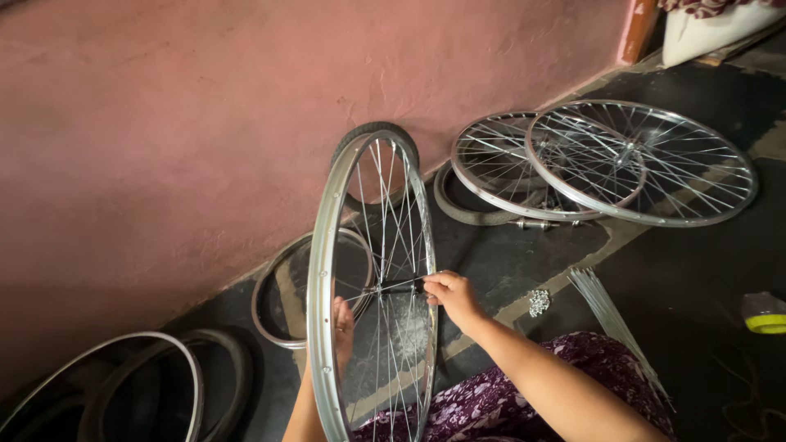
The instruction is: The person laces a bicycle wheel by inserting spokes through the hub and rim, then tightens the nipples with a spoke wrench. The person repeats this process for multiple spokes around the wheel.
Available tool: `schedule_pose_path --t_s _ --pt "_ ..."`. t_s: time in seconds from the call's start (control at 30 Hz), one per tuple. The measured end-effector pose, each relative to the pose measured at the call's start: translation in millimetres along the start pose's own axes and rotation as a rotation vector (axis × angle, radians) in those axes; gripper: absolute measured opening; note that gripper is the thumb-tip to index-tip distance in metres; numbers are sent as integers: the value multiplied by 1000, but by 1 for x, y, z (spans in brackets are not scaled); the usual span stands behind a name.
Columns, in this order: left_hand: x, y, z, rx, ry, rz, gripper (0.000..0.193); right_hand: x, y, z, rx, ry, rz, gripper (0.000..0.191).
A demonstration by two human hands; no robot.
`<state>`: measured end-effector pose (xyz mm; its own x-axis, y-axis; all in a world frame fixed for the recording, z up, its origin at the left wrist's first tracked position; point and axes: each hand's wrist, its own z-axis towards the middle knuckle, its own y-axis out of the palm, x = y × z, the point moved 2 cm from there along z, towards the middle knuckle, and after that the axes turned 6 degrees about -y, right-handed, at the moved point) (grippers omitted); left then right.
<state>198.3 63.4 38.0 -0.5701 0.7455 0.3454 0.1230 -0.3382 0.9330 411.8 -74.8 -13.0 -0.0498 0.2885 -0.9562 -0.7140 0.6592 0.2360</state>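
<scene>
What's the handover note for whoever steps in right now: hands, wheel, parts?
Left hand: behind the upright wheel, against the spokes near its rim, steadying it.
Right hand: fingertips pinched at the hub.
Wheel stands on edge on the floor, many spokes already laced.
Loose spokes and a small pile of nipples lie to the right.
Two spoked wheels lie flat by the wall; bare rims left.
Whether lacing is finished cannot be told.
</scene>
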Motion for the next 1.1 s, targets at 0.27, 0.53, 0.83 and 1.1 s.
schedule_pose_path --t_s 0.27,0.53,0.83,1.1 --pt "40 13 -15 391 273 803 35 -1 2 -3 11 -1 37 17" --pt "49 22 -25 630 553 772 25 -3 6 -2 -9 -51 29 17" --pt "56 25 -9 708 558 471 19 -3 0 0 -16 -62 -50 18" --pt "53 15 -19 699 823 645 12 -8 -1 -2 -30 -49 -127 20"
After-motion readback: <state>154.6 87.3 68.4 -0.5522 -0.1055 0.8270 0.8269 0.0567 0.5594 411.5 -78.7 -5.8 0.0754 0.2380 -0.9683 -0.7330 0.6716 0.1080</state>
